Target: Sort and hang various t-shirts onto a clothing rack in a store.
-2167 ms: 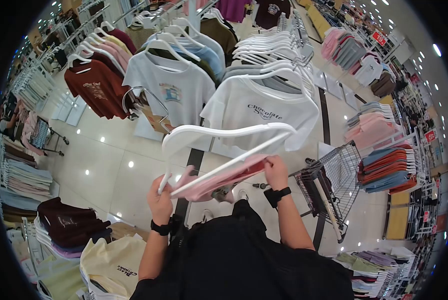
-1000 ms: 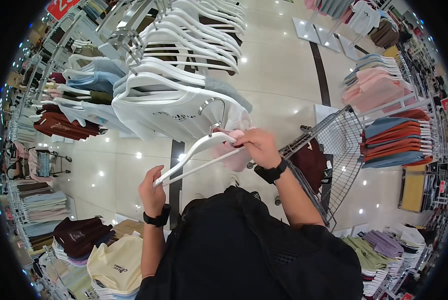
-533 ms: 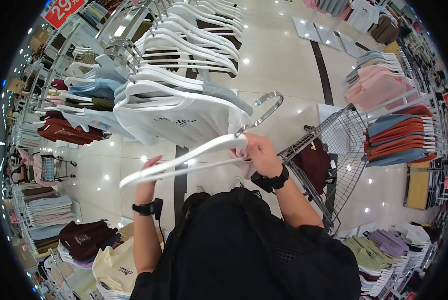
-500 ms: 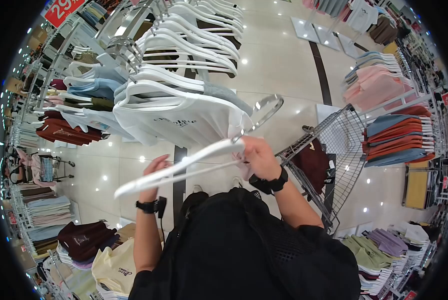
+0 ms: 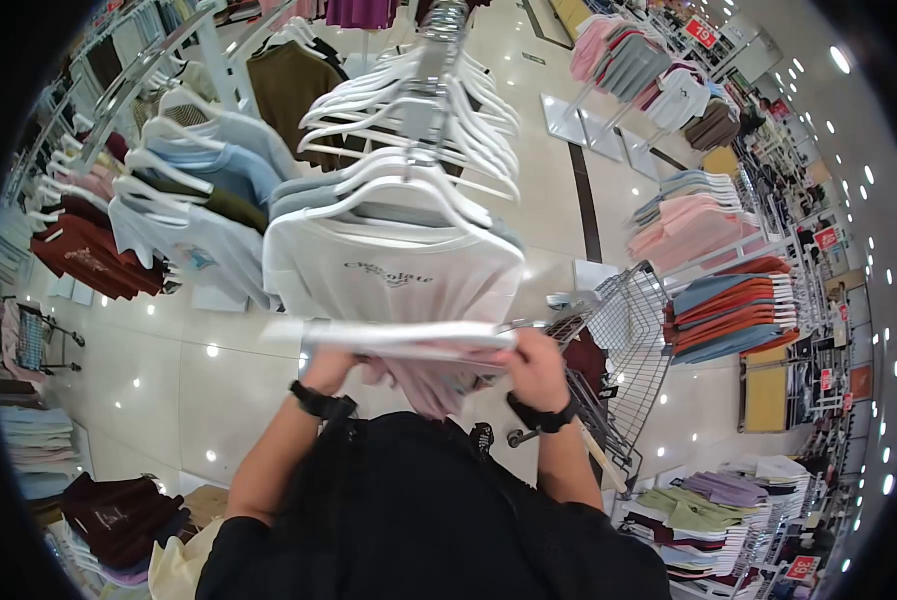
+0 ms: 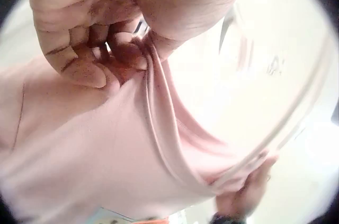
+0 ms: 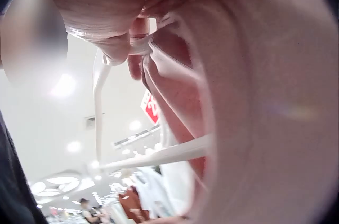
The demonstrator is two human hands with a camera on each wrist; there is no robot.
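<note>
A white clothes hanger (image 5: pixel 398 336), blurred by motion, lies level across the front of the body in the head view. Below it hangs a pink T-shirt (image 5: pixel 423 385) with a print on its front. My left hand (image 5: pixel 326 370) pinches the shirt's neckline (image 6: pixel 153 97) between thumb and fingers, as the left wrist view shows. At the other end, my right hand (image 5: pixel 538 368) grips the hanger together with the bunched pink cloth. In the right wrist view, the hanger's bar (image 7: pixel 159 156) passes into the shirt's neck opening. The hanger's hook is blurred beside the right hand.
Straight ahead, a rack rail (image 5: pixel 433 70) carries several white hangers and a white lettered T-shirt (image 5: pixel 393 270). A wire shopping cart (image 5: pixel 623 350) stands on the right. More clothes racks surround the tiled floor (image 5: pixel 198 390), including folded-looking dark tops (image 5: pixel 118 510) at lower left.
The hanger has swung level and its hook now points right. My left hand has gone from loose fingers to pinching the neckline; more pink cloth hangs below. The head view has shifted.
</note>
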